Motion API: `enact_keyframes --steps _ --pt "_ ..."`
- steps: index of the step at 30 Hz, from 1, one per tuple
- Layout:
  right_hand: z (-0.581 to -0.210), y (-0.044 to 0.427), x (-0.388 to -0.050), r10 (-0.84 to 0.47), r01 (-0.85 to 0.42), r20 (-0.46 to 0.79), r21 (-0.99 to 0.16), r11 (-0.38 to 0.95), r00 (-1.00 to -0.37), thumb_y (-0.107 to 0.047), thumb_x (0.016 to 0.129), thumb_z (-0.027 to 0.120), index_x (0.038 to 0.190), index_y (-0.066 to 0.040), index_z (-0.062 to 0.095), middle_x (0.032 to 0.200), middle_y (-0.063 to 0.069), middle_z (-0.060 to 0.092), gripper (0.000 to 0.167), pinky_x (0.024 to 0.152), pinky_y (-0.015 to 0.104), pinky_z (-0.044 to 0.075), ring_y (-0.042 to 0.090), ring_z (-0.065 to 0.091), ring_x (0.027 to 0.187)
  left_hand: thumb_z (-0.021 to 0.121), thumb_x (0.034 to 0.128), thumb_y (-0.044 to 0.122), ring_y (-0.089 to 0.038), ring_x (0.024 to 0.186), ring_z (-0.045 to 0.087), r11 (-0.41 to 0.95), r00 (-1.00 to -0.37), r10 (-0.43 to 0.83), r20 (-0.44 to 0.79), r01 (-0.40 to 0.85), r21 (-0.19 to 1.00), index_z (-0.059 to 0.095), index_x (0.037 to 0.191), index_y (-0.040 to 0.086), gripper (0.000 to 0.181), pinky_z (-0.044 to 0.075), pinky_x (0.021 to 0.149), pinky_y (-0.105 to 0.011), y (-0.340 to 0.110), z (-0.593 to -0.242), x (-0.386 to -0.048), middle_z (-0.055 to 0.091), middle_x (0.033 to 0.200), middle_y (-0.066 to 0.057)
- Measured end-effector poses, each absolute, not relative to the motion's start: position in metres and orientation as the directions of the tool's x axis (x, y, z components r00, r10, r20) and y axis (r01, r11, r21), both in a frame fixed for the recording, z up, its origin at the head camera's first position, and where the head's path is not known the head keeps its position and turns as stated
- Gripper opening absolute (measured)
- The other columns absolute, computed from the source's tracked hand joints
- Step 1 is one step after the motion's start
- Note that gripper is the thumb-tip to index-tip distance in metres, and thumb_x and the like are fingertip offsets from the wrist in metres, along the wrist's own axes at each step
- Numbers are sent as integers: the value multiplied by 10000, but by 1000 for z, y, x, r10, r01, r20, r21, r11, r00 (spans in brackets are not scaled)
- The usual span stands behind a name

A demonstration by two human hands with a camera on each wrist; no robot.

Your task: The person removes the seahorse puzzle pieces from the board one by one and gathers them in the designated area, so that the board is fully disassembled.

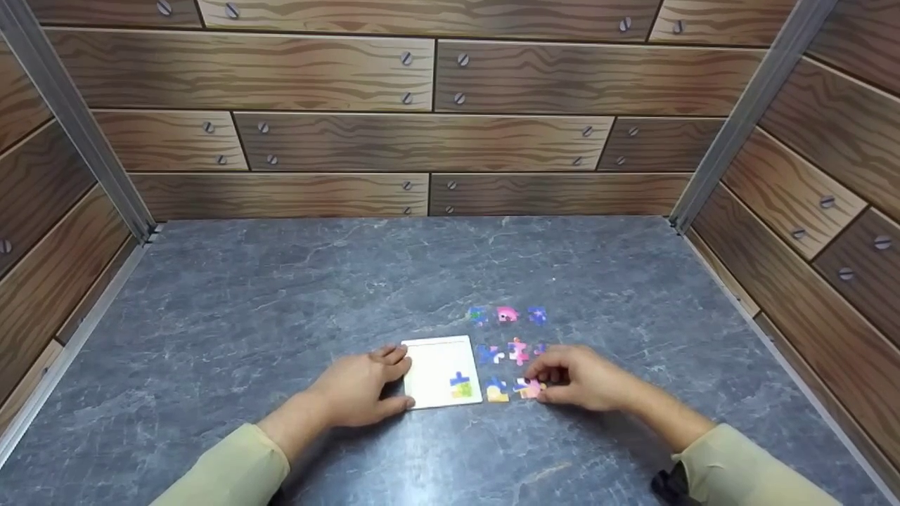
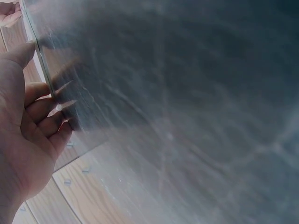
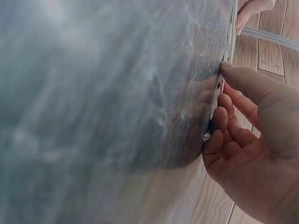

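Note:
A square white puzzle board point(image 1: 432, 372) lies flat on the table, with one blue, yellow and green jigsaw piece point(image 1: 460, 388) at its lower right. My left hand point(image 1: 362, 390) holds the board's left edge, thumb near the lower corner and fingers higher up. In the left wrist view, the left hand's point(image 2: 32, 121) fingers are bent by that edge. To the board's right, my right hand point(image 1: 587, 379) pinches a pink and yellow jigsaw piece point(image 1: 526, 388) at table level; its fingertips partly cover it. In the right wrist view, the right hand's point(image 3: 252, 130) fingers are curled.
Loose jigsaw pieces are laid out in rows right of the board: a blue and yellow piece point(image 1: 497, 391), a pink piece point(image 1: 519, 351), and several others behind. The right hand partly hides one blue piece point(image 1: 540, 349). Wood-patterned walls point(image 1: 337, 140) enclose the grey marbled table point(image 1: 281, 281).

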State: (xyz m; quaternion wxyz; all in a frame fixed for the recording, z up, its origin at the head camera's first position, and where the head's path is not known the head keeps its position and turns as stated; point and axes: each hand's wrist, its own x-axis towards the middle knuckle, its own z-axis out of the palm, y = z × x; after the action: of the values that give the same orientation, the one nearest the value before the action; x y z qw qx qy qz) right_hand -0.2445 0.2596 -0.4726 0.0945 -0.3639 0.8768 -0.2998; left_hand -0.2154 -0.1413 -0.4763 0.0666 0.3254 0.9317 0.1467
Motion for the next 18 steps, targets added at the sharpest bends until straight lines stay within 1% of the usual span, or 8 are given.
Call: enact_keyframes --steps 5,12,18 --pt "-473 260 -245 -698 -589 67 -597 544 -713 -163 918 844 1105 -126 790 951 -30 702 198 747 287 554 128 632 858 639 1040 511 -366 1470 479 744 -777 629 -17 596 303 567 1530 36 686 474 1116 -550 -141 -477 -217 487 1599 -179" --pt "-473 261 -246 -692 -573 45 -600 558 -721 -187 927 842 1122 -140 795 962 -50 702 206 760 293 555 117 629 869 652 1031 507 -373 1456 496 743 -777 630 -12 598 300 580 1517 30 685 480 1108 -555 -141 -477 -216 502 1586 -183" --pt "-474 261 -245 -690 -576 65 -610 544 -721 -179 924 844 1129 -135 797 966 -32 709 215 762 296 562 134 639 870 646 1032 515 -374 1461 490 744 -776 631 -16 599 295 577 1519 31 690 480 1107 -558 -141 -475 -217 498 1590 -183"
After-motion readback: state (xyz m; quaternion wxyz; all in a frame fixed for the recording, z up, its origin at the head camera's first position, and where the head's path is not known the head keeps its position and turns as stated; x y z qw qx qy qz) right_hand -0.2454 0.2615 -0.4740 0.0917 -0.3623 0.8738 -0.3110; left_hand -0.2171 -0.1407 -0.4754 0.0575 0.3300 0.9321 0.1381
